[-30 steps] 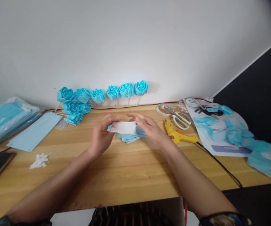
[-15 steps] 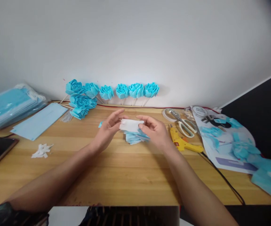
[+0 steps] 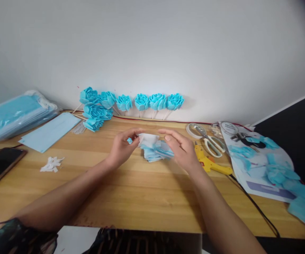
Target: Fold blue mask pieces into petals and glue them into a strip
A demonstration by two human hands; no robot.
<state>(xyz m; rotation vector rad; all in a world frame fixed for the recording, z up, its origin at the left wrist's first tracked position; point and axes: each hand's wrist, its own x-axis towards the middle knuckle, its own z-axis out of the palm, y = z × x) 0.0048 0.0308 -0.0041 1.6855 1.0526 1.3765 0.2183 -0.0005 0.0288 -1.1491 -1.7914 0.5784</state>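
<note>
My left hand [image 3: 124, 147] pinches a small white piece of thin fabric [image 3: 148, 139] by its left end, between thumb and fingers. Just right of that piece, my right hand [image 3: 182, 151] is open, its thumb and index finger apart with nothing visible between them. Below the held piece lies a loose stack of pale blue fabric pieces [image 3: 155, 154], partly covered by it. A small bit of blue shows behind my left fingers.
Blue fabric flowers [image 3: 157, 101] on sticks lean along the wall. At left are bagged blue masks [image 3: 12, 116], flat blue sheets [image 3: 49, 132], white scraps [image 3: 52, 164] and a phone [image 3: 1, 167]. Scissors [image 3: 213, 145], a yellow glue gun [image 3: 213, 164] and a printed sheet [image 3: 263, 187] lie right.
My right hand has let go of the white piece and moved slightly right. The piece now hangs from my left hand, tilted. The view has shifted a little left.
</note>
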